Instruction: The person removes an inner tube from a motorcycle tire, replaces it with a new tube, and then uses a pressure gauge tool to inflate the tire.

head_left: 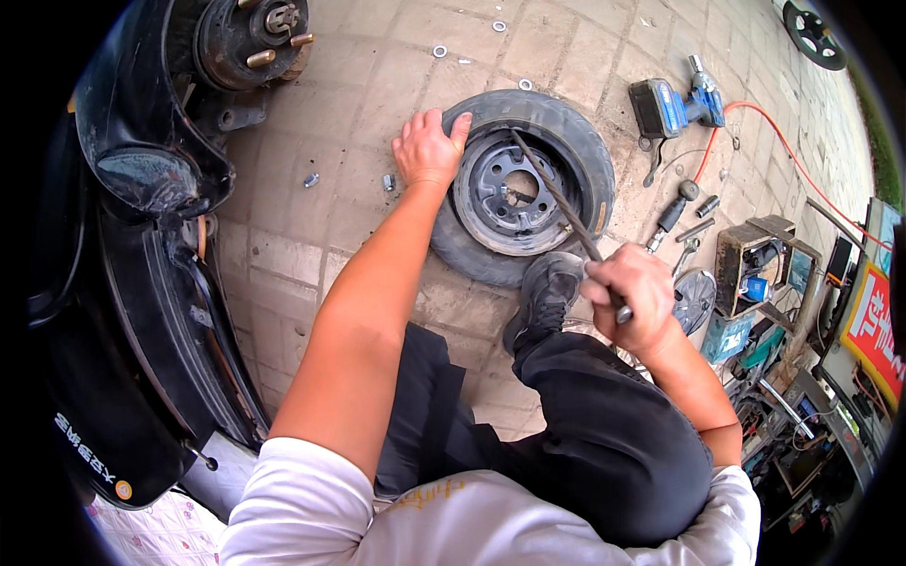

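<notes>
A black tire [590, 179] with a dark steel wheel [495, 217] lies flat on the paving. My left hand [429, 151] rests on the tire's upper left edge, fingers apart. My right hand [632, 292] grips a long metal bar [557, 196], which slants across the wheel with its far tip at the inner edge of the tire near the top. My shoe [545, 297] is at the tire's lower right edge, below the bar.
A vehicle with exposed hub [226, 52] stands left. Washers [439, 51] and nuts [387, 182] lie around. A blue impact wrench [703, 94], orange hose [783, 137], sockets [708, 206] and a crate of tools [731, 264] are at right. A loose wheel [812, 33] lies farther back.
</notes>
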`<action>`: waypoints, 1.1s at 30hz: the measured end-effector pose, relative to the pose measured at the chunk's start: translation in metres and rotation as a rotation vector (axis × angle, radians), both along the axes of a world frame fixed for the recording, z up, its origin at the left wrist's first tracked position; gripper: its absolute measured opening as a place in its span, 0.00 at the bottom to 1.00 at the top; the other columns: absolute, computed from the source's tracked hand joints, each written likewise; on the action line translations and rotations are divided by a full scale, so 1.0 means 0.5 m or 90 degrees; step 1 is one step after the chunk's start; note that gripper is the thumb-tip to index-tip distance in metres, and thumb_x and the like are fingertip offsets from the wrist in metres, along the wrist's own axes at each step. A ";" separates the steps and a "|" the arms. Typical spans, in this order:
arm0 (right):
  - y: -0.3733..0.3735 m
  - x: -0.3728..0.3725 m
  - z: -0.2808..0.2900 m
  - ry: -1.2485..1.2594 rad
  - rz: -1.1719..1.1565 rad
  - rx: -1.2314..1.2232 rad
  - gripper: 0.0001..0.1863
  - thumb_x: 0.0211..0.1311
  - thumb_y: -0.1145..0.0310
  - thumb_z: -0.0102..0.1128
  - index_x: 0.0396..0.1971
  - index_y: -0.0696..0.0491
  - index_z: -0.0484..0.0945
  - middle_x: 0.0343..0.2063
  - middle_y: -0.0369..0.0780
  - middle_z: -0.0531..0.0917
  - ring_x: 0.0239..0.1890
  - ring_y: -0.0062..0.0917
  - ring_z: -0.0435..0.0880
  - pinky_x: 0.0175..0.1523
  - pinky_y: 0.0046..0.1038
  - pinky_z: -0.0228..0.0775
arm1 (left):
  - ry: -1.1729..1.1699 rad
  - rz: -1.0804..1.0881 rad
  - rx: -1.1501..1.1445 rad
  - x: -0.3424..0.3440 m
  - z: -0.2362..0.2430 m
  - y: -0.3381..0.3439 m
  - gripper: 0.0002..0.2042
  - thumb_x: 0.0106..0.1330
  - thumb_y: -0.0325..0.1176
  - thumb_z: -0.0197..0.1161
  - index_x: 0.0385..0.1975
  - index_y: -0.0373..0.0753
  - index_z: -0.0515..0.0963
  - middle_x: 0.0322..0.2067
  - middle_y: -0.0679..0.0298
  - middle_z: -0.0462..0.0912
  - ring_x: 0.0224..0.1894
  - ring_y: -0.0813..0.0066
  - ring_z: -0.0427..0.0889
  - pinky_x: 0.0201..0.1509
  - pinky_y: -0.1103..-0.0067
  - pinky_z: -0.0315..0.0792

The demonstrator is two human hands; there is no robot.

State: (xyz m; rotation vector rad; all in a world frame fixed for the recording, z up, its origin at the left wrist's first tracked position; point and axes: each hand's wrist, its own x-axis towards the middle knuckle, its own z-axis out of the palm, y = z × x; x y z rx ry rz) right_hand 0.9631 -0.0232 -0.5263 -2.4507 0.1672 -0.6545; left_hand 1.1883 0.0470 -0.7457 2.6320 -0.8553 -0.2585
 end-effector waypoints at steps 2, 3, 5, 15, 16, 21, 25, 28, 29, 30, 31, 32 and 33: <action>-0.014 0.042 0.021 0.007 -0.020 -0.014 0.11 0.49 0.75 0.68 0.30 0.57 0.74 0.20 0.38 0.78 0.16 0.29 0.75 0.22 0.29 0.66 | 0.003 0.010 0.004 0.005 -0.004 0.011 0.27 0.64 0.62 0.48 0.43 0.43 0.77 0.44 0.58 0.79 0.49 0.59 0.76 0.51 0.62 0.66; -0.025 0.069 0.034 0.011 -0.040 -0.011 0.10 0.51 0.74 0.67 0.30 0.57 0.74 0.21 0.39 0.79 0.17 0.30 0.77 0.22 0.29 0.67 | 0.002 0.014 -0.004 0.010 -0.011 0.015 0.27 0.64 0.62 0.48 0.43 0.43 0.77 0.44 0.58 0.79 0.50 0.59 0.76 0.51 0.62 0.66; -0.045 0.123 0.057 0.026 -0.078 0.017 0.09 0.55 0.73 0.66 0.30 0.56 0.73 0.22 0.40 0.80 0.20 0.34 0.80 0.24 0.29 0.69 | 0.001 0.021 -0.008 0.014 -0.017 0.014 0.27 0.63 0.63 0.48 0.42 0.43 0.77 0.43 0.59 0.79 0.49 0.59 0.76 0.51 0.62 0.66; -0.346 0.406 0.005 0.089 -0.267 0.022 0.18 0.63 0.61 0.55 0.34 0.65 0.77 0.25 0.59 0.78 0.34 0.50 0.81 0.39 0.41 0.71 | 0.018 -0.001 0.044 0.021 -0.012 -0.020 0.27 0.63 0.62 0.50 0.43 0.42 0.75 0.44 0.59 0.78 0.50 0.59 0.74 0.51 0.61 0.65; -0.415 0.433 -0.037 0.124 -0.301 0.007 0.19 0.63 0.60 0.55 0.33 0.65 0.77 0.26 0.58 0.79 0.34 0.50 0.81 0.39 0.41 0.71 | 0.021 -0.009 0.027 0.017 -0.017 -0.029 0.27 0.63 0.63 0.50 0.42 0.42 0.75 0.44 0.58 0.78 0.51 0.59 0.74 0.51 0.61 0.65; -0.513 0.471 -0.146 0.111 -0.324 0.075 0.20 0.61 0.58 0.56 0.30 0.65 0.77 0.28 0.56 0.81 0.34 0.48 0.82 0.40 0.42 0.71 | 0.059 -0.104 0.086 0.042 -0.022 -0.038 0.27 0.62 0.62 0.51 0.42 0.42 0.74 0.43 0.58 0.78 0.51 0.60 0.74 0.51 0.61 0.64; -0.366 0.392 -0.033 0.117 -0.335 0.187 0.18 0.62 0.61 0.55 0.30 0.65 0.77 0.29 0.57 0.81 0.35 0.48 0.82 0.41 0.42 0.71 | -0.001 -0.104 0.086 0.052 -0.041 0.003 0.26 0.62 0.61 0.53 0.41 0.41 0.74 0.42 0.58 0.78 0.50 0.59 0.74 0.51 0.61 0.64; -0.329 0.241 0.055 0.155 -0.333 0.120 0.13 0.63 0.63 0.58 0.30 0.59 0.77 0.15 0.33 0.74 0.18 0.15 0.68 0.24 0.20 0.59 | 0.022 -0.097 0.053 0.040 -0.032 -0.019 0.26 0.62 0.60 0.53 0.41 0.41 0.75 0.41 0.58 0.78 0.49 0.58 0.74 0.51 0.61 0.64; -0.302 0.191 0.066 0.138 -0.365 0.201 0.13 0.61 0.63 0.60 0.26 0.60 0.76 0.15 0.34 0.74 0.17 0.15 0.69 0.22 0.21 0.59 | 0.023 -0.091 0.036 0.043 -0.037 -0.016 0.27 0.61 0.62 0.53 0.40 0.42 0.76 0.42 0.58 0.79 0.49 0.60 0.74 0.51 0.63 0.64; -0.273 0.144 0.068 0.115 -0.391 0.287 0.15 0.59 0.64 0.61 0.22 0.60 0.76 0.14 0.36 0.75 0.15 0.14 0.69 0.21 0.21 0.60 | 0.031 -0.086 0.033 0.047 -0.040 -0.009 0.27 0.61 0.62 0.53 0.41 0.42 0.76 0.42 0.57 0.79 0.50 0.60 0.74 0.52 0.62 0.64; -0.255 0.089 0.072 0.141 -0.394 0.324 0.14 0.59 0.65 0.61 0.22 0.60 0.76 0.15 0.35 0.75 0.15 0.14 0.70 0.20 0.20 0.60 | 0.039 -0.085 0.023 0.048 -0.039 -0.011 0.28 0.62 0.62 0.53 0.43 0.41 0.76 0.43 0.57 0.79 0.50 0.59 0.74 0.52 0.62 0.64; -0.233 0.040 0.062 0.162 -0.388 0.373 0.13 0.60 0.66 0.61 0.23 0.59 0.76 0.15 0.34 0.76 0.15 0.13 0.70 0.20 0.19 0.59 | 0.039 -0.080 0.024 0.061 -0.035 0.002 0.28 0.62 0.62 0.52 0.44 0.41 0.76 0.44 0.56 0.79 0.51 0.59 0.74 0.53 0.61 0.65; -0.215 -0.017 0.067 0.179 -0.418 0.413 0.11 0.59 0.67 0.61 0.23 0.59 0.76 0.15 0.34 0.75 0.15 0.13 0.70 0.19 0.18 0.60 | 0.076 -0.087 0.027 0.050 -0.028 -0.020 0.29 0.62 0.63 0.52 0.46 0.41 0.76 0.45 0.56 0.78 0.52 0.58 0.74 0.54 0.60 0.64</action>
